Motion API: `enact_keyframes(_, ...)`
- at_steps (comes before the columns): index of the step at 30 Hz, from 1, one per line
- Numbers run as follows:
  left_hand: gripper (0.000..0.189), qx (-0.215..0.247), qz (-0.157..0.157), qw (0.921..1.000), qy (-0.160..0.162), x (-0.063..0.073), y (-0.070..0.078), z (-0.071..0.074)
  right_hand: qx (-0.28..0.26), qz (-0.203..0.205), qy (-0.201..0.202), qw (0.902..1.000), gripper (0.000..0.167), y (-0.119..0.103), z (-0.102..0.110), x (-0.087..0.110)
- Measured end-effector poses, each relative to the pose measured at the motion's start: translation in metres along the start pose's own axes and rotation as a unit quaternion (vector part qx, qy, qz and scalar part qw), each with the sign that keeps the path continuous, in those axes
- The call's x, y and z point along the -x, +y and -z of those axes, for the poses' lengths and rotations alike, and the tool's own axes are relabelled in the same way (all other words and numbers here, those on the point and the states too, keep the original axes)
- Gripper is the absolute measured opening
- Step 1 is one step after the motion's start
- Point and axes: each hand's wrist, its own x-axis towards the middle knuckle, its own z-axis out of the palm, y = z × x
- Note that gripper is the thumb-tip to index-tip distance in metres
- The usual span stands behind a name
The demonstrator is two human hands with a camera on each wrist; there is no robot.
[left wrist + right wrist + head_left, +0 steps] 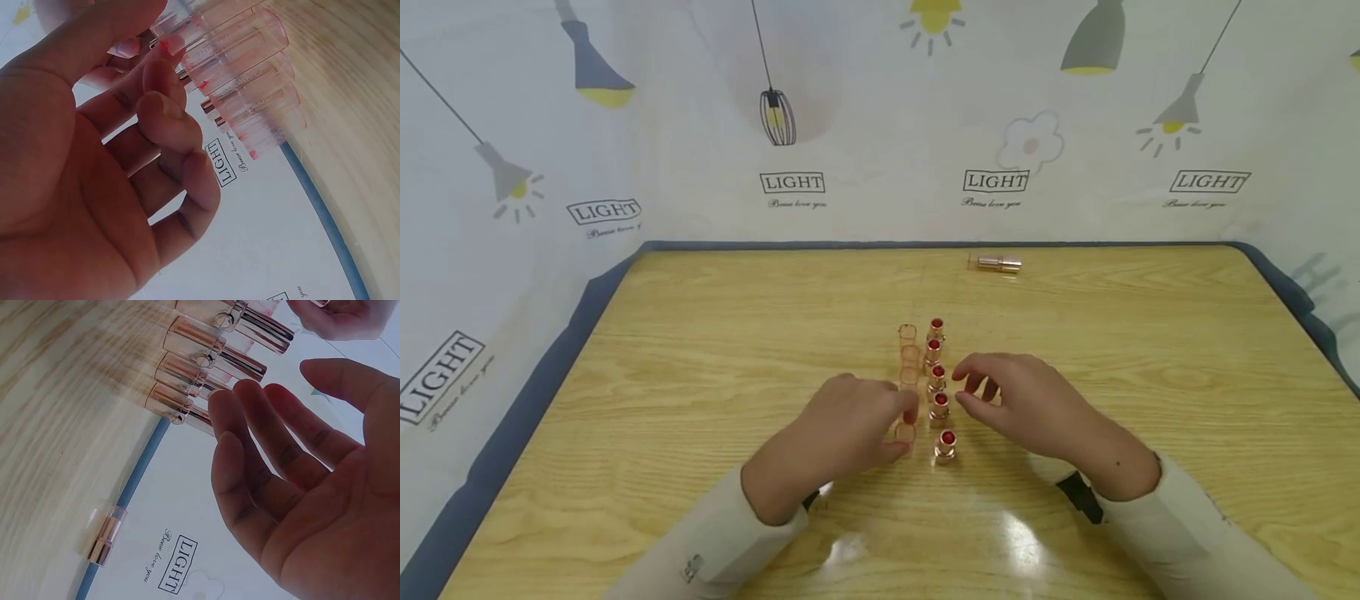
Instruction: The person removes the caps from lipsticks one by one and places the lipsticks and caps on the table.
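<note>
Several open lipstick tubes (937,379), rose gold with red showing at their tops, stand upright in a row running away from me. To their left runs a row of clear pinkish caps (250,50), also upright. My left hand (850,425) is at the near end of that row, its thumb and index finger pinching the nearest clear cap (905,433); its other fingers curl loosely. On the other side, my right hand (1022,404) hovers close beside the tubes with relaxed, slightly bent fingers and holds nothing. In the right wrist view its fingertips overlap the tubes (215,353).
One more lipstick (998,263) lies on its side near the far edge of the wooden table (700,317). Behind the table stands a white wall covering (880,125) printed with lamps and lettering. The nearest tube stands slightly apart from the others.
</note>
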Motion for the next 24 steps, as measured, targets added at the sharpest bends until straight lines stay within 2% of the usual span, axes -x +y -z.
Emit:
enact_keyframes(9,0.023,-0.002,0.006,1.0,-0.005,-0.001,0.0,-0.002,-0.004,0.002,-0.011,0.9999,0.022,-0.001,0.001,0.0)
enact_keyframes(15,0.028,-0.002,0.007,0.9999,-0.008,0.0,0.0,0.002,-0.007,0.003,-0.007,0.9999,0.022,-0.001,0.003,-0.001)
enact_keyframes(20,0.029,0.007,0.002,1.0,-0.001,0.001,-0.001,0.005,0.007,0.0,-0.005,1.0,0.021,0.002,0.015,-0.009)
enact_keyframes(24,0.028,0.018,-0.007,0.9996,0.019,0.003,-0.003,0.008,0.046,-0.004,0.02,0.9987,0.021,0.014,0.032,-0.022)
